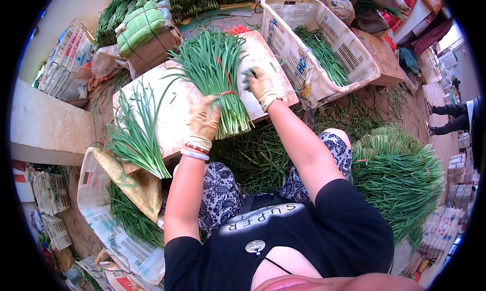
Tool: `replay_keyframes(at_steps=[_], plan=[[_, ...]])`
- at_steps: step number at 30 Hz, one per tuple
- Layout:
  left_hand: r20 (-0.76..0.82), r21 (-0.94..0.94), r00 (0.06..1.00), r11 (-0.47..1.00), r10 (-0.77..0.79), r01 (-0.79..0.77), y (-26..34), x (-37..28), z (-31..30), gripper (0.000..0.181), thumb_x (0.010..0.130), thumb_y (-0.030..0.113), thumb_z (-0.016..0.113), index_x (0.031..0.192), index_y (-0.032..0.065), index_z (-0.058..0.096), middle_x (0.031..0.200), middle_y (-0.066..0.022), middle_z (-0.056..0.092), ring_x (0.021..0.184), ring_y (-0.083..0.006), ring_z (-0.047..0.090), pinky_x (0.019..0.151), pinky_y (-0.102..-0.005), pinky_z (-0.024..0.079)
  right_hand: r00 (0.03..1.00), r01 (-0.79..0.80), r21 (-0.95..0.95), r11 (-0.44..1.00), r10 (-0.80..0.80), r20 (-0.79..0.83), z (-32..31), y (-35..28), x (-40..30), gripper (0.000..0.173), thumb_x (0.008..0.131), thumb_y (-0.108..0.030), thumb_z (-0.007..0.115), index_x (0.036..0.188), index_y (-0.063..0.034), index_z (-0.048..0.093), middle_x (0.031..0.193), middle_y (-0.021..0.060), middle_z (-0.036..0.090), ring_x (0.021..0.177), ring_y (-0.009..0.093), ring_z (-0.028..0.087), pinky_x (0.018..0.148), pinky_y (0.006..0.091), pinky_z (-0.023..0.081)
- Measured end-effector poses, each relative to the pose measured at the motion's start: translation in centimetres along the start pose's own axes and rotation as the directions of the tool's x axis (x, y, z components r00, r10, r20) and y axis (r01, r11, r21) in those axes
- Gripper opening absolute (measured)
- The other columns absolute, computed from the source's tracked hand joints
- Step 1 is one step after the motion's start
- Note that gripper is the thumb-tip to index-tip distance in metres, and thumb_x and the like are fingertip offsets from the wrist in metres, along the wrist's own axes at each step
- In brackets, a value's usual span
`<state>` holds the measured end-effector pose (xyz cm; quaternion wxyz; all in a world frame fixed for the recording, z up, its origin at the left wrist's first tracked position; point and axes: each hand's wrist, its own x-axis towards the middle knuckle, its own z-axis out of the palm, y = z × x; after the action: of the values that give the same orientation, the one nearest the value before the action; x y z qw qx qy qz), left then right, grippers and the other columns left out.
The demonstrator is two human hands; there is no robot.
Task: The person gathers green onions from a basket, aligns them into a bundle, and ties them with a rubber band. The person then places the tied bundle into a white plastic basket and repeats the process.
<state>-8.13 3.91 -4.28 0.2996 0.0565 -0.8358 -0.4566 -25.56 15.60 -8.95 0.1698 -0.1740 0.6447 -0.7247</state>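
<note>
A thick bundle of garlic chives (214, 65) lies across a pale, worn board (176, 105), cut stem ends towards me. A red tie (229, 92) runs round it near the stems, with a strand trailing over the leaves. My left hand (205, 118), in a tan work glove and slightly blurred, is at the bundle's left side by the stems, thumb and fingers apart. On the other side, my right hand (260, 86), gloved with dark fingertips, hovers over the board with curled fingers; whether they pinch anything is hidden. A smaller loose bunch of chives (138, 133) rests at the board's left edge.
A white plastic crate (275, 40) holding chives stands beyond the board on the right. Another crate (93, 200) is at my left, partly covered by a yellowish sack (131, 184). Tied chives (398, 188) are piled at my right. Red ties (239, 29) lie at the board's far edge.
</note>
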Motion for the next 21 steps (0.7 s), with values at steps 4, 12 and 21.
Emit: replay_keyframes(at_steps=[4,12,21], plan=[[-0.082,0.321,0.905,0.849,-0.417,0.42,-1.7,0.1,-1.5,0.032,0.079,0.026,0.062,0.097,-0.0002,0.058,0.081,-0.0157,0.063,0.077,-0.0276,0.06,0.075,-0.034,0.046,0.953,0.193,-0.639,0.744,0.013,0.303,-2.2,2.5,-3.1,0.023,0.075,-0.016,0.06,0.096,-0.0072,0.061,0.081,0.0141,0.061,0.07,0.024,0.059,0.068,0.0319,0.047],[0.145,0.203,0.785,0.794,-0.603,0.573,-2.0,-0.1,0.0,0.078,0.067,0.047,0.068,0.116,-0.0073,0.043,0.105,-0.0251,0.055,0.101,-0.0342,0.052,0.088,-0.0354,0.04,0.976,0.149,-0.733,0.663,0.022,0.218,0.7,2.6,-3.9,0.023,0.075,-0.014,0.057,0.097,-0.0092,0.061,0.092,0.0167,0.061,0.086,0.032,0.058,0.077,0.0353,0.046],[-0.044,0.326,0.893,0.838,-0.449,0.437,-2.7,0.0,0.2,0.069,0.068,0.041,0.069,0.117,-0.0011,0.045,0.104,-0.0231,0.056,0.097,-0.0342,0.054,0.084,-0.0377,0.042,0.918,0.291,-0.617,0.731,-0.033,0.395,1.4,-7.0,-3.0,0.023,0.078,-0.018,0.06,0.099,-0.008,0.059,0.073,0.0126,0.06,0.068,0.021,0.057,0.068,0.0313,0.046]])
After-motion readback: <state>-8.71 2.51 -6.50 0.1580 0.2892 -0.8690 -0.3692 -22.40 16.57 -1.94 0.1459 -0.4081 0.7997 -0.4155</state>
